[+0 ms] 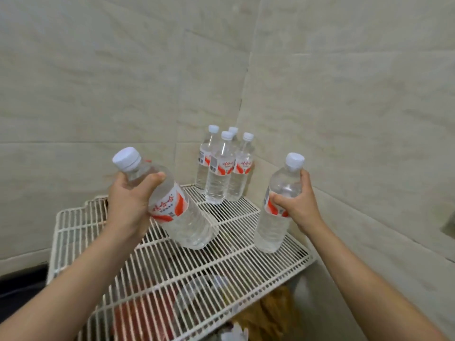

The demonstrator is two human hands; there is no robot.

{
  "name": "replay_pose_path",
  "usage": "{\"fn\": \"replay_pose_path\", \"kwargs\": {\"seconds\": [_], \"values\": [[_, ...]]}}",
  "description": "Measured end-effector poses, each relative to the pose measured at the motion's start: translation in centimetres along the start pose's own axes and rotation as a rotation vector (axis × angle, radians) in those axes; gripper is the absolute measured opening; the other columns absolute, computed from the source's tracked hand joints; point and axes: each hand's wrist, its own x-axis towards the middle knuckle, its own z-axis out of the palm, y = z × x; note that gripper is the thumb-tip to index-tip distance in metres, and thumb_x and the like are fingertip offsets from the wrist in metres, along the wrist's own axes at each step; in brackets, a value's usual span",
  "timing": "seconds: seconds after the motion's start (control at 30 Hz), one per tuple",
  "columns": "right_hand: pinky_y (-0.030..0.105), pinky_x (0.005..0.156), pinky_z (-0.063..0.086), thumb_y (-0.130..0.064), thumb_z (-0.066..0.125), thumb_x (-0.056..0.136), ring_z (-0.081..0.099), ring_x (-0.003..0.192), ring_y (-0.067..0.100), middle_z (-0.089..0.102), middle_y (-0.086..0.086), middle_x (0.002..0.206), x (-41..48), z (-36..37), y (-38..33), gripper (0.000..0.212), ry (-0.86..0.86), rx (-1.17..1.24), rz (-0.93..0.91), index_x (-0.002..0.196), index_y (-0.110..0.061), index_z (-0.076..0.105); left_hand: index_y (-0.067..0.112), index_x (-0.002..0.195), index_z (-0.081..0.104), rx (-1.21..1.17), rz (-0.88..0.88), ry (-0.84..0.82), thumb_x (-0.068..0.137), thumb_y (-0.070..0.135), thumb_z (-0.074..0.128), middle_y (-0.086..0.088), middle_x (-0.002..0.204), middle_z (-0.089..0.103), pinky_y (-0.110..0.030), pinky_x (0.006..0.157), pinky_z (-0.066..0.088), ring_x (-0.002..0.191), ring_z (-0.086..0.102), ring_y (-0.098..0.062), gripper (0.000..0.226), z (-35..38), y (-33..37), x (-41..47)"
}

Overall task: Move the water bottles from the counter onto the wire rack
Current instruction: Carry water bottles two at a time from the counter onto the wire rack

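Note:
My left hand [129,201] grips a clear water bottle [182,217] with a white cap and a red-and-white label, tilted with its base toward the rack's middle. My right hand [296,201] holds a second bottle [273,227] nearly upright, its base at or just above the rack's right edge. The white wire rack [187,271] lies below both hands. Several matching bottles [222,168] stand upright together at the rack's far corner against the walls.
Beige tiled walls [344,107] meet in a corner right behind the rack. Under the wires lie red, orange and clear items [197,303], blurred. A dark floor strip [19,284] shows at the lower left.

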Motion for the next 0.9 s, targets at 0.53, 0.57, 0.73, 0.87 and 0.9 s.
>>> {"fn": "replay_pose_path", "kwargs": {"seconds": [0.53, 0.57, 0.73, 0.87, 0.9], "values": [[0.048, 0.096, 0.048, -0.030, 0.080, 0.048, 0.056, 0.111, 0.022, 0.053, 0.004, 0.126, 14.0, 3.7, 8.6, 0.078, -0.306, 0.141, 0.042, 0.115, -0.039, 0.040, 0.022, 0.084, 0.053, 0.256, 0.014, 0.154, 0.077, 0.006, 0.062, -0.001, 0.090, 0.062, -0.036, 0.078, 0.047, 0.086, 0.060, -0.019, 0.019, 9.4, -6.1, 4.1], [0.046, 0.096, 0.048, -0.024, 0.081, 0.053, 0.056, 0.112, 0.022, 0.051, 0.005, 0.128, 14.3, 3.7, 8.9, 0.080, -0.328, 0.153, 0.045, 0.120, -0.035, 0.038, 0.022, 0.084, 0.053, 0.285, 0.009, 0.138, 0.077, 0.006, 0.062, 0.000, 0.089, 0.062, -0.036, 0.078, 0.047, 0.086, 0.060, -0.018, 0.020, 10.5, -6.9, 4.5], [0.030, 0.087, 0.048, -0.001, 0.078, 0.062, 0.054, 0.114, 0.019, 0.049, 0.002, 0.127, 14.8, 3.8, 10.9, 0.081, -0.394, 0.222, 0.007, 0.125, -0.028, 0.035, 0.025, 0.088, 0.054, 0.383, 0.000, 0.107, 0.076, 0.005, 0.065, 0.002, 0.088, 0.063, -0.033, 0.077, 0.052, 0.085, 0.062, -0.015, 0.026, 14.9, -10.6, 7.1], [0.029, 0.093, 0.047, -0.012, 0.085, 0.056, 0.054, 0.116, 0.012, 0.053, -0.005, 0.127, 11.8, 4.8, 13.3, 0.095, -0.394, 0.101, 0.074, 0.132, -0.029, 0.030, 0.025, 0.099, 0.055, 0.465, -0.003, 0.099, 0.071, 0.013, 0.069, -0.002, 0.099, 0.066, -0.041, 0.082, 0.053, 0.093, 0.064, -0.021, 0.033, 16.4, -13.0, 8.9], [0.029, 0.094, 0.044, -0.016, 0.086, 0.056, 0.052, 0.118, 0.015, 0.051, -0.003, 0.129, 10.8, 4.9, 13.5, 0.095, -0.381, 0.046, 0.125, 0.132, -0.025, 0.029, 0.025, 0.101, 0.055, 0.483, -0.008, 0.098, 0.070, 0.015, 0.070, -0.003, 0.101, 0.066, -0.043, 0.085, 0.053, 0.094, 0.064, -0.021, 0.035, 16.6, -13.5, 9.3]]}}
